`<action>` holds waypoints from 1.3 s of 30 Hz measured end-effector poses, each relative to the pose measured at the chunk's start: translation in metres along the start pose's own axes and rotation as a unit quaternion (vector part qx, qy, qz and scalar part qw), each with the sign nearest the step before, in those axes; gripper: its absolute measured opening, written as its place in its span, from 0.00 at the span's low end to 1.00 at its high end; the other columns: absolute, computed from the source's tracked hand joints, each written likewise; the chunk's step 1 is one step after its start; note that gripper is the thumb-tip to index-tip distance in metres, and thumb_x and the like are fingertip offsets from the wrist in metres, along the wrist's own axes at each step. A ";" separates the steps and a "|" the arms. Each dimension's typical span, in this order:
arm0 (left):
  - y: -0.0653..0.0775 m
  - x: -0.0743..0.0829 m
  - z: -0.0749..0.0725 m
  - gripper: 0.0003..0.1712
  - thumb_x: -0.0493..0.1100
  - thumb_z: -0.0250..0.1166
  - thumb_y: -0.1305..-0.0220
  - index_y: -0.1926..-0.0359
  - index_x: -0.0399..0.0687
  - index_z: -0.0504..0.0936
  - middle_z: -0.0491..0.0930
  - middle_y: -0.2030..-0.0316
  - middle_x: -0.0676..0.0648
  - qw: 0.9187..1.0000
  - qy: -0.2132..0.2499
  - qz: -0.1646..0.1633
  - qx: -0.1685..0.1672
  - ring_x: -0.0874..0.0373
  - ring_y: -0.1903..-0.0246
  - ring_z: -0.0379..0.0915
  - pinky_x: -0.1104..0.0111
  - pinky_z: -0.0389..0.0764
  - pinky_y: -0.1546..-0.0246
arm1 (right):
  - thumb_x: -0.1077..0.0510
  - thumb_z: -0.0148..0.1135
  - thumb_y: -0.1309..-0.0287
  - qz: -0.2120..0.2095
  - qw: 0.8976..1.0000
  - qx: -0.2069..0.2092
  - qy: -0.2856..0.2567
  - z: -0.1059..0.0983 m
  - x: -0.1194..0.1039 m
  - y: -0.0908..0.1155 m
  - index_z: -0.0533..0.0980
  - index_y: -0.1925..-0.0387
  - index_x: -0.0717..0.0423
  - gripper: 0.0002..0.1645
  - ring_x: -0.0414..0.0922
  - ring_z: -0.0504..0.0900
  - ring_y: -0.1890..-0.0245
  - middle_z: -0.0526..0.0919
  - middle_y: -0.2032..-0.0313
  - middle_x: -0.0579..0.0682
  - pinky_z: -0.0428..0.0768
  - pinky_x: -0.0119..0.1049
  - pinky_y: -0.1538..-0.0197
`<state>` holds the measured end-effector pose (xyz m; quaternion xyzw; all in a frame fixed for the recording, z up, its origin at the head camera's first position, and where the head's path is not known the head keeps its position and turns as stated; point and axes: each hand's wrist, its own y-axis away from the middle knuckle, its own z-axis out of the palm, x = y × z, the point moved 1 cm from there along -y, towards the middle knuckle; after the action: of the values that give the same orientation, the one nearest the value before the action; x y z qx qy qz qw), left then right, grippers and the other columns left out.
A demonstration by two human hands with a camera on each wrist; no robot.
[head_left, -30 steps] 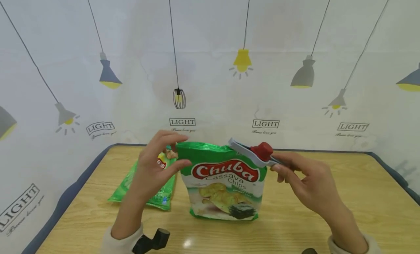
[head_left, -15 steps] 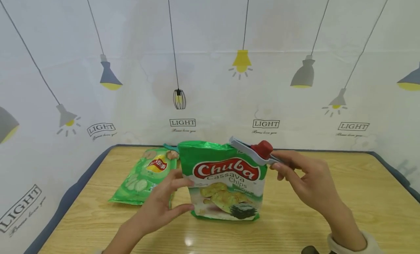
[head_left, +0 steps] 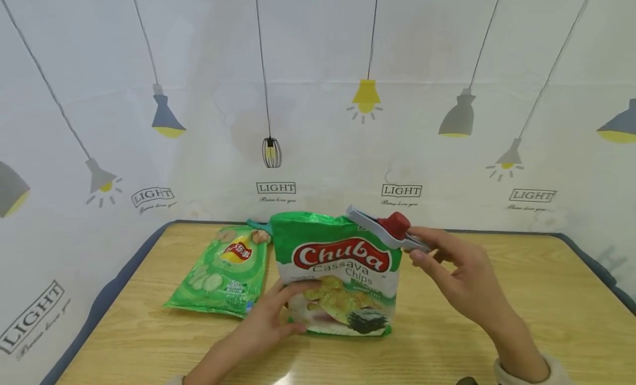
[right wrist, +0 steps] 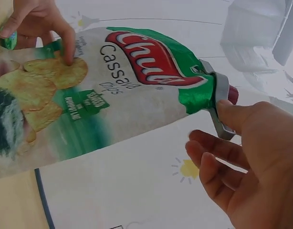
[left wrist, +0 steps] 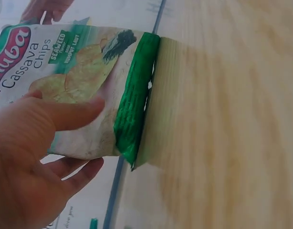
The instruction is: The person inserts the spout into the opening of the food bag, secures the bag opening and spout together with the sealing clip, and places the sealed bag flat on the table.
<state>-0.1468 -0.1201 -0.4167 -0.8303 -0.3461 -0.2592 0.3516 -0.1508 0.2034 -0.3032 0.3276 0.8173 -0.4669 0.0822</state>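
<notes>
A green and white bag of cassava chips (head_left: 343, 269) stands upright on the table, its printed front toward me. Across its top right corner sits a pale grey bag clip (head_left: 372, 226) with a red knob (head_left: 396, 225). My right hand (head_left: 464, 272) pinches the clip's outer end between thumb and fingers; in the right wrist view the other fingers curl below the clip. Low on the bag's left side, my left hand (head_left: 263, 318) holds the edge. In the left wrist view its thumb (left wrist: 79, 113) lies over the front, with fingertips (left wrist: 89, 174) showing past the side edge.
Behind my left hand a green bag of potato chips (head_left: 218, 274) lies on the wooden table (head_left: 477, 330). A teal strip (head_left: 258, 225) shows at its top end. A white backdrop (head_left: 318, 98) printed with lamps stands behind and beside the table.
My left hand has come down from the bag's top left corner to its lower left side and taken hold there. The right hand and clip have stayed nearly in place.
</notes>
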 end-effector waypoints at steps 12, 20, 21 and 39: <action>-0.001 -0.006 0.006 0.48 0.31 0.75 0.54 0.34 0.67 0.67 0.61 0.32 0.50 0.999 -0.034 -0.001 0.029 0.47 0.40 0.66 0.56 0.76 0.51 | 0.43 0.55 0.35 -0.121 0.993 -0.006 0.014 0.044 0.031 0.045 0.51 0.34 0.65 0.42 0.47 0.75 0.53 0.63 0.41 0.70 0.76 0.29 0.60; -0.002 -0.008 0.010 0.48 0.30 0.76 0.57 0.35 0.62 0.70 0.64 0.34 0.49 0.997 -0.047 0.036 0.054 0.48 0.40 0.67 0.57 0.76 0.51 | 0.42 0.68 0.48 -0.039 0.991 -0.125 -0.013 0.074 0.053 0.076 0.59 0.31 0.58 0.49 0.38 0.75 0.66 0.57 0.35 0.57 0.75 0.26 0.69; -0.002 -0.009 0.010 0.48 0.30 0.76 0.57 0.35 0.61 0.70 0.65 0.35 0.49 0.996 -0.047 0.042 0.059 0.48 0.40 0.67 0.57 0.76 0.51 | 0.43 0.69 0.49 -0.027 0.991 -0.128 -0.018 0.077 0.054 0.077 0.59 0.31 0.57 0.50 0.38 0.74 0.66 0.56 0.34 0.57 0.75 0.26 0.69; -0.006 -0.021 0.012 0.52 0.33 0.77 0.57 0.30 0.56 0.64 0.71 0.43 0.50 0.996 -0.030 0.000 0.087 0.57 0.54 0.73 0.64 0.78 0.59 | 0.43 0.67 0.47 -0.030 0.998 -0.015 -0.048 0.105 0.061 0.089 0.61 0.33 0.65 0.48 0.42 0.69 0.56 0.56 0.34 0.63 0.73 0.24 0.71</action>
<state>-0.1620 -0.1164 -0.4358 -0.8039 -0.3778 -0.2032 0.4119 -0.1619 0.1768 -0.4507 0.2792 0.8287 -0.4719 0.1122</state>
